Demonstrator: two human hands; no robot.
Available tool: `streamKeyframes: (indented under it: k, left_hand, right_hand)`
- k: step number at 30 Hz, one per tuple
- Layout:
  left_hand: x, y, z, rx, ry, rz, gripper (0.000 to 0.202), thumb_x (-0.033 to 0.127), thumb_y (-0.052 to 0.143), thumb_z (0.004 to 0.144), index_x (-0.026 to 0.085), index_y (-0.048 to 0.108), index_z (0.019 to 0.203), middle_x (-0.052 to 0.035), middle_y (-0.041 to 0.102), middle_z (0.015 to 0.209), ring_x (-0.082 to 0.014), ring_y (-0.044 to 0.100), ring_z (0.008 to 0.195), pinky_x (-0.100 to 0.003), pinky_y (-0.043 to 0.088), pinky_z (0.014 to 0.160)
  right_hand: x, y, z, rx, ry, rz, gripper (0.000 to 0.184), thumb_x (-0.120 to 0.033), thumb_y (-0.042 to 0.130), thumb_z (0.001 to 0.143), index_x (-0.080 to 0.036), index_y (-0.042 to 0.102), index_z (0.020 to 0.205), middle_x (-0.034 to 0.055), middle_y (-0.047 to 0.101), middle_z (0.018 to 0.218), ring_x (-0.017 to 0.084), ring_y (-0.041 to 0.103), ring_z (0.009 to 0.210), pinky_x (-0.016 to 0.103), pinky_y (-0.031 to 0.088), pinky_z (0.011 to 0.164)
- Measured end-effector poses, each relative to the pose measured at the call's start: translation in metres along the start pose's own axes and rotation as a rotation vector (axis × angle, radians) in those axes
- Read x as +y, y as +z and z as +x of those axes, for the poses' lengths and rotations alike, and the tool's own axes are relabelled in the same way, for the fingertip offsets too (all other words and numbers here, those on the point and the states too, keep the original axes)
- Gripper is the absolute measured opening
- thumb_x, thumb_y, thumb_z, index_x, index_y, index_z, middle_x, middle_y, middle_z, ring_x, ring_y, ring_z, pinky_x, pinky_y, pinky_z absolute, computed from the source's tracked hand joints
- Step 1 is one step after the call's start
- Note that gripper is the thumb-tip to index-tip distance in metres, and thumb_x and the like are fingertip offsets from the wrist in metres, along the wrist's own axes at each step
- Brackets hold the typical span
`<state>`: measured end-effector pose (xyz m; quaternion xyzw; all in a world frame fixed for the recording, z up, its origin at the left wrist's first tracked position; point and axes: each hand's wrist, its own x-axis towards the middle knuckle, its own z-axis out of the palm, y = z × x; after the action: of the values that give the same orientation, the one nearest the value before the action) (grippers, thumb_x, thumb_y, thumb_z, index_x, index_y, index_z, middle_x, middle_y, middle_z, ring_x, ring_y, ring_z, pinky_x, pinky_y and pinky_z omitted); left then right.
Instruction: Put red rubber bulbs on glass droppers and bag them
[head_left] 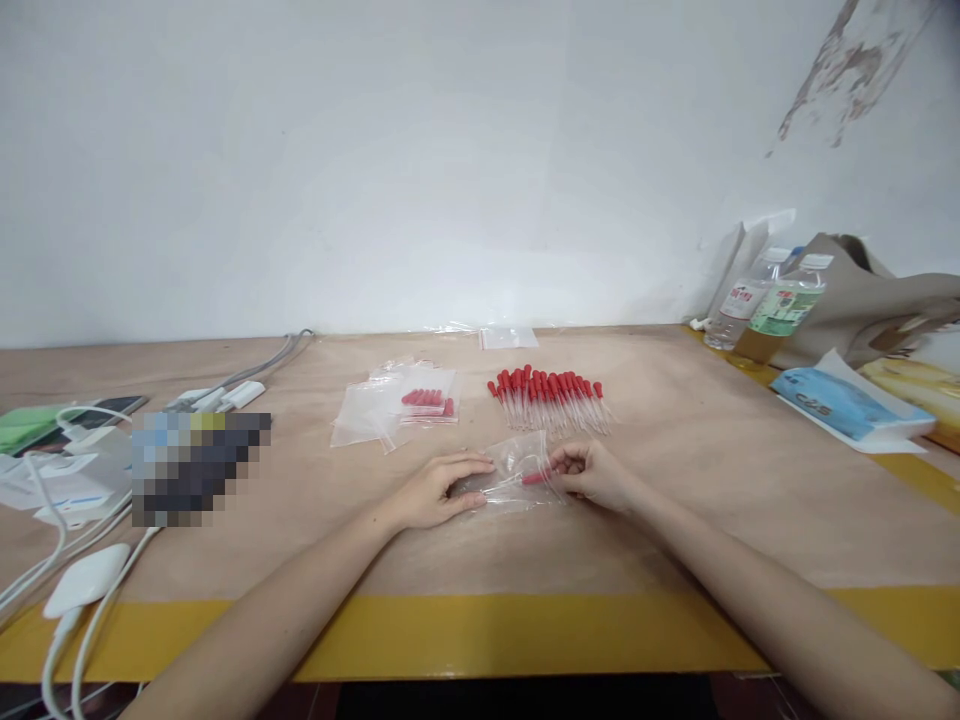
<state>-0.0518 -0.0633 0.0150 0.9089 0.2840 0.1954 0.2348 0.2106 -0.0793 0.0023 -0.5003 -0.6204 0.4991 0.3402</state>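
A clear plastic zip bag (516, 455) lies on the brown-covered table in front of me, with a red-bulbed dropper (534, 478) at it, its thin clear stem pointing left. My left hand (442, 488) rests at the bag's left side, thumb and fingers stretched out and apart on the plastic. The fingers of my right hand (589, 475) are pinched at the dropper's bulb end, by the bag's right edge. Behind the bag lies a row of droppers (551, 395), red bulbs away from me. Left of them, bags with red-bulbed droppers (424, 398) lie on flat clear bags (364, 415).
Cables, white chargers (86, 580) and a blurred-out object (202, 470) crowd the left side. At the right stand two plastic bottles (784, 310), beside a blue tissue pack (847, 400) and a grey-beige bag (862, 300). Another clear bag (510, 338) lies near the wall.
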Motion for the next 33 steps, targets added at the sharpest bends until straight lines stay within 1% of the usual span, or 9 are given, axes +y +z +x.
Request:
streamKeyframes:
  k: [5,12,16,18,20,24,27,30,33]
  left_hand:
    - [-0.001,0.000,0.000,0.004,0.002,-0.016,0.041,0.038,0.052,0.081,0.024,0.051,0.120,-0.0055,0.051,0.125,-0.0193,0.046,0.116,-0.037,0.033,0.100]
    - [0.000,-0.003,-0.001,-0.047,-0.014,-0.031,0.033,0.038,0.049,0.083,0.027,0.057,0.114,-0.0042,0.046,0.130,-0.0216,0.041,0.121,-0.041,0.032,0.101]
    - [-0.004,-0.004,-0.001,-0.070,0.005,-0.025,0.033,0.036,0.049,0.084,0.028,0.056,0.114,-0.0034,0.044,0.132,-0.0216,0.037,0.124,-0.043,0.028,0.103]
    - [-0.005,-0.004,-0.001,-0.082,0.012,-0.020,0.034,0.036,0.049,0.084,0.028,0.055,0.116,-0.0035,0.043,0.133,-0.0214,0.036,0.124,-0.044,0.028,0.103]
    - [-0.004,-0.004,-0.001,-0.086,0.008,-0.013,0.034,0.037,0.048,0.084,0.028,0.055,0.116,-0.0038,0.043,0.132,-0.0208,0.036,0.124,-0.043,0.028,0.103]
    - [-0.003,-0.004,-0.001,-0.088,-0.005,-0.003,0.033,0.038,0.046,0.085,0.026,0.056,0.115,-0.0050,0.043,0.132,-0.0195,0.037,0.124,-0.041,0.028,0.104]
    - [-0.003,-0.004,-0.001,-0.087,-0.002,-0.011,0.033,0.038,0.047,0.085,0.026,0.056,0.114,-0.0048,0.044,0.132,-0.0200,0.037,0.124,-0.041,0.028,0.104]
    - [-0.004,-0.003,0.000,-0.083,-0.003,-0.024,0.033,0.038,0.047,0.084,0.027,0.057,0.114,-0.0045,0.044,0.132,-0.0201,0.037,0.124,-0.040,0.028,0.104]
    - [-0.005,-0.003,0.000,-0.086,-0.010,-0.036,0.033,0.038,0.048,0.084,0.027,0.057,0.114,-0.0047,0.044,0.131,-0.0200,0.038,0.123,-0.039,0.028,0.105]
  right_hand:
    - [0.002,-0.002,0.001,-0.071,-0.123,-0.143,0.013,-0.025,0.056,0.064,-0.017,0.067,0.065,-0.0015,0.058,0.055,0.008,0.044,0.047,0.020,0.031,0.043]
    - [0.005,-0.014,0.001,0.148,0.154,-0.165,0.012,-0.024,0.052,0.069,-0.019,0.055,0.080,-0.0055,0.050,0.048,0.008,0.042,0.032,0.020,0.031,0.033]
    - [0.005,-0.025,0.011,0.232,-0.025,-0.340,0.010,-0.028,0.052,0.070,-0.018,0.056,0.071,-0.0027,0.053,0.050,0.010,0.046,0.040,0.021,0.034,0.039]
    - [-0.002,-0.030,0.022,0.305,-0.159,-0.488,0.015,-0.029,0.052,0.071,-0.018,0.057,0.063,0.0004,0.057,0.055,0.012,0.051,0.051,0.023,0.037,0.047]
    - [-0.013,-0.033,0.038,0.365,-0.208,-0.619,0.016,-0.028,0.051,0.073,-0.018,0.061,0.065,0.0019,0.062,0.064,0.014,0.055,0.061,0.024,0.040,0.056]
    - [-0.037,-0.032,0.082,0.502,-0.102,-0.784,0.024,-0.033,0.046,0.078,-0.021,0.067,0.081,0.0048,0.065,0.086,0.019,0.058,0.080,0.027,0.040,0.069]
    - [-0.046,-0.028,0.115,0.582,-0.002,-0.824,0.035,-0.041,0.044,0.080,-0.020,0.064,0.099,0.0113,0.055,0.113,0.024,0.054,0.096,0.032,0.040,0.078]
    - [-0.047,-0.028,0.139,0.575,0.047,-0.782,0.033,-0.040,0.048,0.078,-0.015,0.067,0.090,0.0151,0.053,0.113,0.028,0.048,0.105,0.037,0.037,0.085]
    - [-0.046,-0.030,0.150,0.579,0.063,-0.714,0.025,-0.035,0.054,0.075,-0.015,0.068,0.078,0.0145,0.059,0.101,0.029,0.049,0.103,0.039,0.035,0.086]
